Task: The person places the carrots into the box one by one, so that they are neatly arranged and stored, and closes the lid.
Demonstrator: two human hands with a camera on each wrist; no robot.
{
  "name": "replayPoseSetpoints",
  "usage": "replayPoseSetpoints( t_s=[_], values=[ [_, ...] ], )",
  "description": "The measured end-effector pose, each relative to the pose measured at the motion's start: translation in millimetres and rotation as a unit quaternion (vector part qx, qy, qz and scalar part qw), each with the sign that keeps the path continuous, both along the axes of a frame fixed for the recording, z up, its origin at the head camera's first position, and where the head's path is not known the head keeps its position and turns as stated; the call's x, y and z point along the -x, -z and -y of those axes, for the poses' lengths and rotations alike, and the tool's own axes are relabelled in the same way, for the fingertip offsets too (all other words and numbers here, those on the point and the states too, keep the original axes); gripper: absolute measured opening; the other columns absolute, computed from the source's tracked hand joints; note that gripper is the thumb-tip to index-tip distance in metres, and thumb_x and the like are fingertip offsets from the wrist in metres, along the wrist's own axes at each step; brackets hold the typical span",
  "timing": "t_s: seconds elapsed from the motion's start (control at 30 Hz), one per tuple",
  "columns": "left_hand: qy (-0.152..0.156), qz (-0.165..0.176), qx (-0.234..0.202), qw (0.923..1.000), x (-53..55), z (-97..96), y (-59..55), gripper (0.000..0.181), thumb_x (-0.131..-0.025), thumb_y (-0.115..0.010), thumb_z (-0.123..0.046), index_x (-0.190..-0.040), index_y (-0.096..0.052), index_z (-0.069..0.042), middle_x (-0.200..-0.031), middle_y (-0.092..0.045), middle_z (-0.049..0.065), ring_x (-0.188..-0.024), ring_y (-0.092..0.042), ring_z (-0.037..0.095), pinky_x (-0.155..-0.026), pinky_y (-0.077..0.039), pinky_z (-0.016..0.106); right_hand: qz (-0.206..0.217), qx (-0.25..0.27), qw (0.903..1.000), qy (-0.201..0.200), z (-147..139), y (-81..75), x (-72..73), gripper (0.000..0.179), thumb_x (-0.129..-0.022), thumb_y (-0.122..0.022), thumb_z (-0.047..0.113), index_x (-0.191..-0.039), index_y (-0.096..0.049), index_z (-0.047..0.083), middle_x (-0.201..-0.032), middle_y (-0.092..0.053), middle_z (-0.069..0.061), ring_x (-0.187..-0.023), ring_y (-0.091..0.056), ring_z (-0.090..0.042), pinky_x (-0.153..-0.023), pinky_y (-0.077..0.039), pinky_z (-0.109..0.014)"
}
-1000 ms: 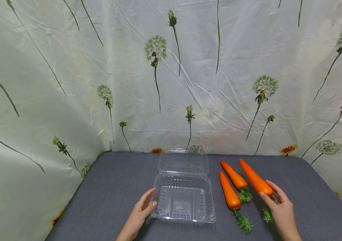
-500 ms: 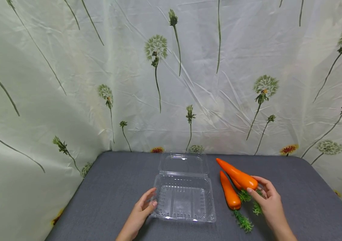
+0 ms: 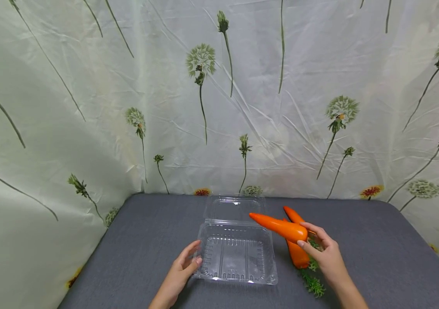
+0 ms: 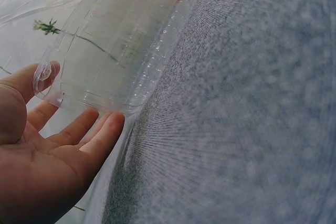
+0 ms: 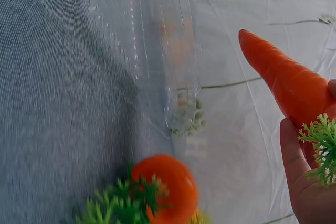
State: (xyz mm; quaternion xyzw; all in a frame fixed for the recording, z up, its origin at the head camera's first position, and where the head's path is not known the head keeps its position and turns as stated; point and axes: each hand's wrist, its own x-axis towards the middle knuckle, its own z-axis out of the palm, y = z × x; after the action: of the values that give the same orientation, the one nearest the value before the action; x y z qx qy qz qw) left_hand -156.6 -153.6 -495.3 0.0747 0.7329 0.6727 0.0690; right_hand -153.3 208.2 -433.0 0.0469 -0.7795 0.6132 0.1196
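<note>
My left hand (image 3: pixel 181 270) holds the left edge of a clear plastic clamshell container (image 3: pixel 235 281). In the left wrist view the thumb lies at the container's rim tab (image 4: pixel 46 72), the other fingers along its side wall. The lid (image 3: pixel 235 209) is folded back, away from me. To the right, my right hand (image 3: pixel 327 253) grips an orange carrot (image 3: pixel 281 227) near its thick end, raised above the table, its tip over the container's right edge. Green leaves (image 5: pixel 323 142) hang from that carrot in the right wrist view.
Two more carrots, a front one (image 3: pixel 298 257) and a rear one (image 3: pixel 293 213), lie on the grey table (image 3: pixel 150 240), partly hidden by the held carrot and my right hand. A flower-printed curtain (image 3: pixel 281 107) stands behind the table and along its left side.
My right hand has lifted the carrot and carried it left, over the other carrots toward the container. The lid has sunk slightly lower at the back. My left hand stays in place.
</note>
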Motion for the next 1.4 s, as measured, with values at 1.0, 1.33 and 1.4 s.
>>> replayPoseSetpoints(
  t_s=[1.0,1.33,1.4],
  values=[
    [0.004,-0.002,0.004,1.0,1.1,1.2,1.5,0.052,-0.091,-0.054,-0.018,-0.137,-0.034,-0.008,-0.134,-0.034,0.025,-0.113,-0.044,0.036,-0.089,-0.038,0.041,0.017,0.068,0.9942,-0.082,75,17.8,28.4,0.04,-0.077,-0.07,0.007,-0.114,-0.055,0.003,-0.11,-0.055,-0.012,-0.097,-0.052,-0.016,-0.076,-0.045,-0.029],
    [0.012,-0.002,-0.006,0.9999,0.3,1.7,1.4,0.052,-0.091,-0.054,-0.017,-0.138,-0.033,-0.008,-0.135,-0.033,0.024,-0.114,-0.043,0.035,-0.086,-0.038,0.032,0.031,0.056,0.9929,-0.101,93,25.7,36.0,0.04,-0.076,-0.071,0.005,-0.113,-0.055,0.001,-0.11,-0.056,-0.009,-0.098,-0.053,-0.021,-0.074,-0.046,-0.028],
    [0.012,-0.001,-0.006,0.9999,0.0,1.9,1.5,0.052,-0.091,-0.054,-0.017,-0.138,-0.033,-0.008,-0.135,-0.033,0.024,-0.114,-0.043,0.035,-0.085,-0.038,0.03,0.037,0.044,0.9935,-0.099,95,26.0,37.4,0.039,-0.076,-0.071,0.005,-0.112,-0.057,0.003,-0.109,-0.057,-0.008,-0.097,-0.053,-0.021,-0.074,-0.046,-0.028]
  ],
)
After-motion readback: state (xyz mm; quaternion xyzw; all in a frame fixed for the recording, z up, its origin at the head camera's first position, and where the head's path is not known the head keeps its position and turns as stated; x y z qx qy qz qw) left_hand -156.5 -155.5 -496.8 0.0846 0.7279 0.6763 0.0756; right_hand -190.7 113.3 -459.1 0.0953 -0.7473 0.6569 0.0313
